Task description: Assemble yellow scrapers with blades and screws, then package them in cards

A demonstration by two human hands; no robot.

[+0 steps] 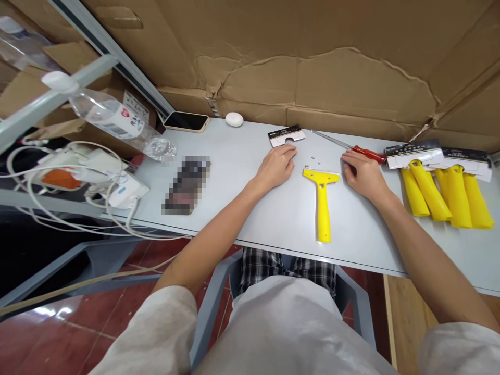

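A yellow scraper [322, 208] lies on the table between my hands, its wide head pointing away from me and its handle towards me. Just beyond the head are several small metal screws [319, 163]. My left hand [275, 167] rests on the tabletop with loosely bent fingers, the tips by the lower edge of a black and white header card [286, 136]. To the right of the scraper, my right hand [363, 174] lies relaxed on the table, holding nothing visible. Its knuckles are close to the red handle of a screwdriver [367, 153]; whether they touch is unclear.
Several yellow scraper handles [459, 198] with black and white cards lie at the right. Leftward are a blurred-out phone-like object [187, 185], a phone [187, 121], a white oval object [234, 119], a tilted plastic bottle [117, 120] and tangled white cables [113, 182]. Cardboard [312, 78] stands behind.
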